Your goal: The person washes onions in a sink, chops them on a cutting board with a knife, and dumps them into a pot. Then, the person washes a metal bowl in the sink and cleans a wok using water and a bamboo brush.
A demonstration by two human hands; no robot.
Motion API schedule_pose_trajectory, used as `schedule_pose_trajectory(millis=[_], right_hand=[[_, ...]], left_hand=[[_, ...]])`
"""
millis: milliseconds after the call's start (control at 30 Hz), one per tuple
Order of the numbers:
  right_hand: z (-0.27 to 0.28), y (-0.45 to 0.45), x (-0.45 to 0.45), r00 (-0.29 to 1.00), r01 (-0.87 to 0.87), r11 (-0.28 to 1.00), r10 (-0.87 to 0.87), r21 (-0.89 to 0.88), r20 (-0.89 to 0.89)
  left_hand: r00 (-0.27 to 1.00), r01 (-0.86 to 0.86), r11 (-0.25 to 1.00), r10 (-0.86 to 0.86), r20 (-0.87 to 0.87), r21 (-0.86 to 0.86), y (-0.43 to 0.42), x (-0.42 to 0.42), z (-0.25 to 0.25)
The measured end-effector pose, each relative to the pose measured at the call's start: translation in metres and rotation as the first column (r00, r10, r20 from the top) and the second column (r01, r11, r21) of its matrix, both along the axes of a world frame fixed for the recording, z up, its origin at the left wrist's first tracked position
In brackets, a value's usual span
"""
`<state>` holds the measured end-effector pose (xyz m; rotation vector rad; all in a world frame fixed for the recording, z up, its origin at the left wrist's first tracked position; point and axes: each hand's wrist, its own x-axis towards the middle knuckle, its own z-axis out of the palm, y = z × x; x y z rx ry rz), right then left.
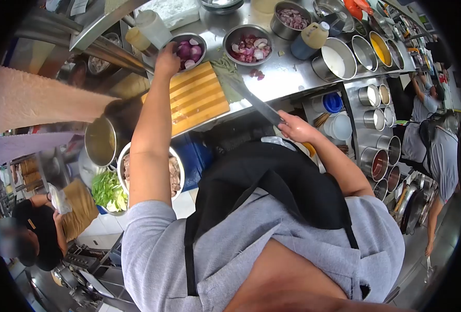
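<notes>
My left hand reaches into a metal bowl of whole peeled red onions at the top; its fingertips are partly hidden at the bowl's left side. In my right hand is the handle of a large knife, its blade pointing up and left over the counter's edge. Between my arms lies a striped wooden cutting board, with no onion on it. A greenish cloth lies right of the board. Behind it stands a second metal bowl with cut onion pieces.
Bottles, a pot of chopped onion and a pot of white contents stand along the steel counter. Below left are leafy greens and a white tub of meat. Other people are at both sides.
</notes>
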<state>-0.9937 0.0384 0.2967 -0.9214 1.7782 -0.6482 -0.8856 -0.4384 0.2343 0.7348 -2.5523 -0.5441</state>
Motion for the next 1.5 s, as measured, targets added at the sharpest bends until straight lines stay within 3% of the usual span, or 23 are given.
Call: schedule_pose_trajectory(millis=[33,67,133,167,267,333,433,467,533,567,600,667,733,800,867,933,1000,1233,1500], right_hand=[[0.003,-0.004,0.001,1.000,-0.004,1.000,0.004,0.019,-0.010],[0.005,-0.007,0.001,0.999,-0.018,1.000,0.019,0.022,-0.039],[-0.001,-0.007,0.003,0.999,-0.006,1.000,0.006,0.003,-0.037],[-0.001,-0.004,0.004,0.999,-0.001,1.000,0.001,0.004,-0.036],[0.008,0.004,0.011,0.999,0.046,0.998,-0.046,0.053,0.006],[0.001,0.015,0.015,0.993,0.092,0.993,-0.097,0.067,0.070],[-0.016,0.030,0.016,0.985,0.108,0.989,-0.120,0.096,0.125],[-0.021,0.036,0.018,0.973,0.159,0.984,-0.171,0.086,0.155],[-0.029,0.041,0.024,0.950,0.231,0.970,-0.241,0.072,0.199],[-0.039,0.043,0.022,0.979,0.176,0.984,-0.178,0.035,0.100],[-0.048,0.041,0.022,0.993,0.116,0.993,-0.116,0.000,-0.003],[-0.027,0.016,0.028,0.996,0.083,0.996,-0.083,0.044,0.012],[-0.021,-0.004,0.030,0.978,-0.083,0.997,0.081,-0.001,-0.191],[-0.011,-0.029,0.036,0.967,-0.132,0.991,0.125,-0.020,-0.224],[0.004,-0.051,0.045,0.880,-0.249,0.965,0.260,0.080,-0.397],[0.034,-0.070,0.057,0.819,-0.287,0.945,0.327,0.157,-0.472],[0.049,-0.083,0.063,0.695,-0.407,0.890,0.448,0.206,-0.562],[0.067,-0.094,0.074,0.565,-0.492,0.831,0.532,0.260,-0.630],[0.071,-0.095,0.080,0.557,-0.483,0.817,0.564,0.315,-0.609]], left_hand=[[0.990,-0.027,0.998,0.017,0.136,0.065,0.005,-0.007,0.007],[0.993,-0.025,0.998,0.017,0.117,0.063,0.008,-0.016,0.010],[0.953,-0.084,0.985,0.034,0.300,0.154,0.010,-0.032,0.006],[0.912,-0.121,0.992,0.098,0.399,0.033,0.014,-0.038,0.004],[0.854,-0.210,0.973,0.135,0.502,0.096,0.010,-0.048,0.000],[0.867,-0.273,0.954,0.190,0.460,0.121,0.019,-0.044,0.001],[0.981,-0.192,0.971,0.193,0.010,0.142,0.051,-0.014,0.022],[0.977,-0.214,0.966,0.212,0.029,0.147,0.062,0.003,0.015],[0.949,-0.209,0.954,0.251,-0.191,0.215,0.079,0.040,0.001],[0.958,-0.247,0.852,0.287,-0.019,0.461,0.091,0.063,-0.003],[0.961,-0.243,0.874,0.276,-0.020,0.420,0.111,0.085,-0.004],[0.962,-0.247,0.893,0.274,-0.018,0.376,0.143,0.116,-0.024],[0.976,-0.171,0.967,0.192,-0.099,0.187,0.166,0.136,-0.043],[0.975,-0.159,0.972,0.182,-0.126,0.172,0.180,0.146,-0.032],[0.974,-0.138,0.978,0.163,-0.156,0.157,0.182,0.151,-0.022],[0.942,-0.268,0.927,0.309,-0.129,0.263,0.183,0.155,-0.021],[0.923,-0.266,0.923,0.327,-0.202,0.276,0.181,0.162,-0.023],[0.911,-0.220,0.944,0.289,-0.295,0.246,0.180,0.165,-0.027],[0.900,-0.232,0.936,0.310,-0.307,0.266,0.181,0.162,-0.025]])
